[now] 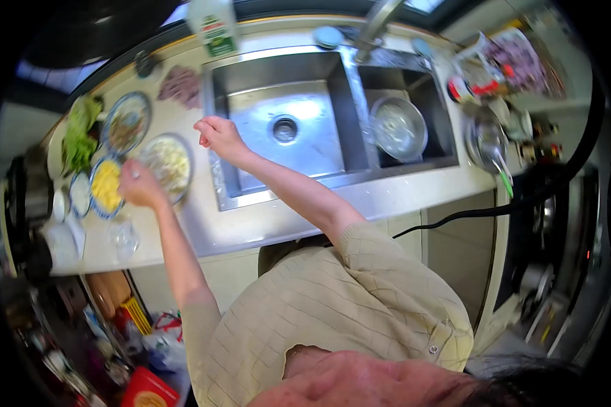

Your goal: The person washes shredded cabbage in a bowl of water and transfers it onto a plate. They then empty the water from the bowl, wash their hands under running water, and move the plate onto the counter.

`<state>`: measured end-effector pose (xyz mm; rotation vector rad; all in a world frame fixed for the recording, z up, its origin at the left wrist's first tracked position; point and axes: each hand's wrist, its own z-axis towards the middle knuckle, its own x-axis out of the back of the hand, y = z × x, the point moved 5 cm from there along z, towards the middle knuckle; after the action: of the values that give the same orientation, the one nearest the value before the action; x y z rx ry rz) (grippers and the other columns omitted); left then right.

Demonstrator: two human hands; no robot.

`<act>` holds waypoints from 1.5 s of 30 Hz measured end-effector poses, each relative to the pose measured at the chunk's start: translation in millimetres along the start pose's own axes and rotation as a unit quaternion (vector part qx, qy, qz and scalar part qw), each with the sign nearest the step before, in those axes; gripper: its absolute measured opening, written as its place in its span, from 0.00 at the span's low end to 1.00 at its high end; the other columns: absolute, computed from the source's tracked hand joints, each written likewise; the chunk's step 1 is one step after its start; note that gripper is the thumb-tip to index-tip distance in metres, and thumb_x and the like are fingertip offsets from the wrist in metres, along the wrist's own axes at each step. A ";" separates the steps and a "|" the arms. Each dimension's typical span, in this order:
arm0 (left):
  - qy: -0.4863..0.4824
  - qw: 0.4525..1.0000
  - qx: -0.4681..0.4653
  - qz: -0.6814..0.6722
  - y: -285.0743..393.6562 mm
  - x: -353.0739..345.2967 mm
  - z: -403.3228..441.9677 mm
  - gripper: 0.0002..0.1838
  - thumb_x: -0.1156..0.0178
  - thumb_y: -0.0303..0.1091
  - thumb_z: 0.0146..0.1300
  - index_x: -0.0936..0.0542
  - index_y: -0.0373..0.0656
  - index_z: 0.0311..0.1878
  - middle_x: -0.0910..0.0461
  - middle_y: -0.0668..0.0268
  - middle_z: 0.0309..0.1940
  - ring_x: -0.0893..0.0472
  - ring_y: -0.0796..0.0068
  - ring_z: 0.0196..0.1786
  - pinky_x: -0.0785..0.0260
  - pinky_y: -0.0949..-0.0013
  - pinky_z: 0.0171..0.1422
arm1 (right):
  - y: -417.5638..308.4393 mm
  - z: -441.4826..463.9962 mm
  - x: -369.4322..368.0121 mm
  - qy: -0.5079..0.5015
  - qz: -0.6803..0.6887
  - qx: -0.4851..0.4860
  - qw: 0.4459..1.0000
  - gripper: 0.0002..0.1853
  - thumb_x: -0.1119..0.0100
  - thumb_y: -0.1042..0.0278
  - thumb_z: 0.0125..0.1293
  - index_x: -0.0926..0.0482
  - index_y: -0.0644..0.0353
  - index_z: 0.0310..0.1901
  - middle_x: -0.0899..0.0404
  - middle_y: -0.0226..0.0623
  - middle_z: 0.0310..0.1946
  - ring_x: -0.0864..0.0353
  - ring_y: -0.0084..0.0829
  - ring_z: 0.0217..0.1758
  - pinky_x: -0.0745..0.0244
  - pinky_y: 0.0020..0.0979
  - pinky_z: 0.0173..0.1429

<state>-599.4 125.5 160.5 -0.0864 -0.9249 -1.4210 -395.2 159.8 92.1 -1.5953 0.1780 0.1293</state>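
Note:
My left hand [141, 184] hovers between a blue-rimmed bowl of yellow chunks [106, 186] and a plate of pale chopped food [170, 165], partly covering the edges of both. Its fingers are curled together and slightly blurred; a small pale spot shows at them, too small to name. Over the left rim of the large sink basin [285, 129] is my right hand [220, 136], its fingers bent inward and closed; whatever they hold, if anything, is hidden. A patterned plate of brownish food [127, 123] lies beyond my left hand, with leafy greens [80, 132] beside it.
A metal bowl [398, 129] sits in the smaller basin under the faucet [377, 30]. Pinkish cloth [180, 86] lies left of the sink. A white jug [212, 30] stands behind it. A clear glass [123, 237] is near the counter's front edge. A black cable [523, 203] crosses at right.

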 end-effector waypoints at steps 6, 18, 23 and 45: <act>-0.141 0.903 0.152 -0.376 117.8 -18.0 -63.0 0.06 0.44 0.30 0.52 0.23 0.36 0.30 0.24 0.67 0.24 0.28 0.79 0.29 0.36 0.76 0.35 | -26.0 -20.8 164.9 0.143 0.010 0.040 0.989 0.09 0.55 0.68 0.58 0.27 0.60 0.25 0.33 0.26 0.12 0.36 0.16 0.15 0.40 0.20 0.19; -0.575 0.757 -0.090 -0.298 412.6 -128.3 -394.8 0.11 0.51 0.30 0.52 0.22 0.40 0.37 0.23 0.54 0.33 0.24 0.57 0.35 0.33 0.63 0.45 | 24.7 -84.1 549.1 0.273 -0.430 -0.189 0.840 0.09 0.47 0.64 0.51 0.21 0.58 0.31 0.21 0.36 0.24 0.21 0.33 0.33 0.28 0.32 0.38; -0.554 0.775 -0.224 -0.205 427.5 -172.7 -448.5 0.17 0.51 0.27 0.51 0.28 0.39 0.46 0.29 0.55 0.47 0.30 0.54 0.49 0.36 0.60 0.50 | 38.8 -66.8 558.3 0.110 -0.500 -0.134 0.848 0.14 0.50 0.68 0.54 0.26 0.55 0.43 0.28 0.36 0.45 0.30 0.38 0.50 0.34 0.35 0.51; -0.830 0.460 0.298 -0.103 350.3 -208.4 -552.9 0.12 0.40 0.37 0.46 0.24 0.39 0.30 0.27 0.62 0.21 0.25 0.64 0.24 0.31 0.58 0.23 | 98.1 -102.2 566.8 -0.111 -0.439 -0.450 0.769 0.11 0.50 0.63 0.53 0.23 0.55 0.35 0.23 0.40 0.27 0.21 0.35 0.28 0.27 0.36 0.29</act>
<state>0.5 52.9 -166.2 -0.9985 -3.0934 -0.6777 138.7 36.1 -110.2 -2.4278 -0.9702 -0.3946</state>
